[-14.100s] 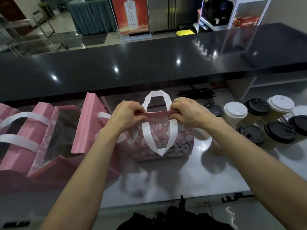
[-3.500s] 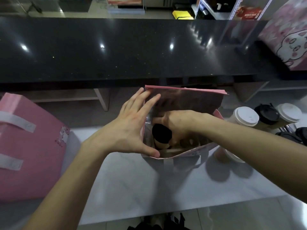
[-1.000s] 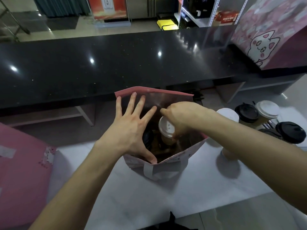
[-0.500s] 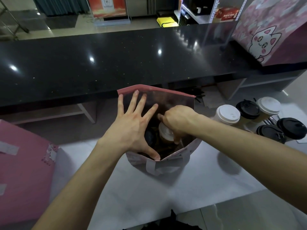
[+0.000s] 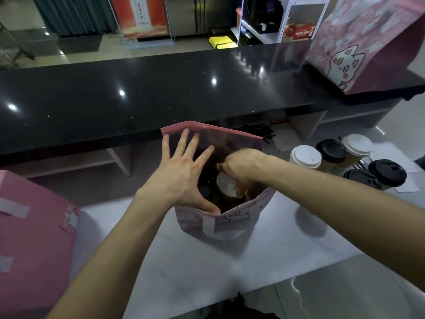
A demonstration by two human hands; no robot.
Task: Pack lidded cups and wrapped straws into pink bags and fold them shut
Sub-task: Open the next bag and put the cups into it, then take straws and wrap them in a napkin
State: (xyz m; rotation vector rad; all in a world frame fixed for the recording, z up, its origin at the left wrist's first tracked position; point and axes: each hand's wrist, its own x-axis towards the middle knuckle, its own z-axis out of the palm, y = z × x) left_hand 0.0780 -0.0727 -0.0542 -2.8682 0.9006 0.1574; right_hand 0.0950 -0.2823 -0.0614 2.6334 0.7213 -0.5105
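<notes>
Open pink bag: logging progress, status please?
Left hand spread, holding pink bag open. Right hand gripping white-lidded cup inside. Dark-lidded cup beside it. Nothing blocking.

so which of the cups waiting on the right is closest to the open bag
The white-lidded paper cup at the left end of the group, beside the open pink bag. The other white-lidded cup and the three black-lidded cups stand farther right.

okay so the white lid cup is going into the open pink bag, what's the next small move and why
Probably ease the white-lidded cup down until it stands beside the black-lidded cup, then release. The right hand grips it inside the pink bag, its lid below the rim, while the left hand, fingers spread, holds the mouth open. Whether its base has landed is hidden.
</notes>
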